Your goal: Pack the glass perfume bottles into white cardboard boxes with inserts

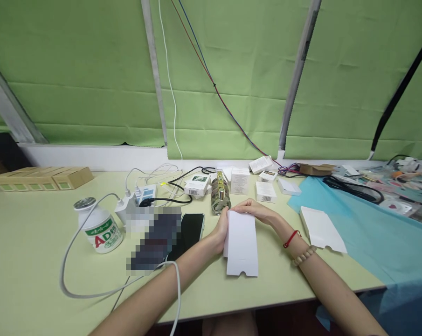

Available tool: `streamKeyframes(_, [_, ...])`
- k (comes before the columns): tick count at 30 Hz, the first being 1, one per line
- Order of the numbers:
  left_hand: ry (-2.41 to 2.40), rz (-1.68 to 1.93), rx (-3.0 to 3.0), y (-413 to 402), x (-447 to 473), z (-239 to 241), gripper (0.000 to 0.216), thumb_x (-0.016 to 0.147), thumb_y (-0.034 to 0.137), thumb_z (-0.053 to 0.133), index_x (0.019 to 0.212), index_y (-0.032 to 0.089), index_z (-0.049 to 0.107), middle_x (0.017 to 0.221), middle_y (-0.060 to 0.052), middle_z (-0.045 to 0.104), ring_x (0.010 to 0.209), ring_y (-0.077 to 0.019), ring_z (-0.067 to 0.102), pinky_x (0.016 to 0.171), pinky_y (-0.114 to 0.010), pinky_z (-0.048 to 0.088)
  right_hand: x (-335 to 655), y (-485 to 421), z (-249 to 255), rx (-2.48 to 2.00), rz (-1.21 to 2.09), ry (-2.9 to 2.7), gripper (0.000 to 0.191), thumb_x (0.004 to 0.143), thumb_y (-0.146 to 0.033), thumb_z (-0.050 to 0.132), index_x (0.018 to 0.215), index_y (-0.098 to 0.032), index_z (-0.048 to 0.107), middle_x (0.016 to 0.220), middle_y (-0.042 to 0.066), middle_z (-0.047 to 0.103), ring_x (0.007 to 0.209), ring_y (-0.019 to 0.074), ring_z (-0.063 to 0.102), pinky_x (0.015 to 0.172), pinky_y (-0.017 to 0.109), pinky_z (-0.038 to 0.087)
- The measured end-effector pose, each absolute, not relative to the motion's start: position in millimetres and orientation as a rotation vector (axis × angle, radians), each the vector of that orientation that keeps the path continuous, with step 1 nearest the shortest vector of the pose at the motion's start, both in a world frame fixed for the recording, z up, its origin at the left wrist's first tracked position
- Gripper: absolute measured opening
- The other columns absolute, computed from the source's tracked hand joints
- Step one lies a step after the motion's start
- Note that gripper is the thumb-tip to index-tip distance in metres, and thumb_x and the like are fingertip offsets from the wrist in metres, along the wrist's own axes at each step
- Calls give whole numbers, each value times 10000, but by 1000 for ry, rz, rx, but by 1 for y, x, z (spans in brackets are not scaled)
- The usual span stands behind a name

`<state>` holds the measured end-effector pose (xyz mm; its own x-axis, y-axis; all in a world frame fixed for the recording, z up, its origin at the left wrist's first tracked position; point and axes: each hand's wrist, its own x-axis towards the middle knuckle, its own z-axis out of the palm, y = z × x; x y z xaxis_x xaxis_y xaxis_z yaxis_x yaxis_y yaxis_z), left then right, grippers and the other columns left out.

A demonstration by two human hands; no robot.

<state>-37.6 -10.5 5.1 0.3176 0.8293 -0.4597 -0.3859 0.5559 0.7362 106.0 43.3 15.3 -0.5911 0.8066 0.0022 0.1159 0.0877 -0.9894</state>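
Note:
A white folding carton [242,242] is held between my two hands near the front of the table, its notched end toward me. My left hand [222,232] grips its left side, fingers partly hidden behind it. My right hand [255,209] is curled over the far end. Just beyond my fingers lies a camouflage-patterned cylinder [217,201] with several shiny gold pieces [220,183] along its top. Another flattened white carton [322,228] rests to the right of my right forearm.
White boxes [240,180] stand along the back. Left are a white bottle [99,228], a charger with cables [127,205], and a dark phone [188,233] beside a blurred-out item. Several brown boxes [71,178] line the far left. Blue sheeting [357,233] covers the right, with clutter behind it.

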Motion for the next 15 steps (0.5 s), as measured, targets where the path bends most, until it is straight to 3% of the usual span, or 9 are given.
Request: streamKeyframes(15, [902,895,506,-9,-39,3,445,904,441,379,733,88,590,612,-93,567,471,-196,511,476,-258,392,104,42,17,-918,1553,-1813,309,687,-454,696,772,-160,738,727,34,661,602,114,518,500,207,363])
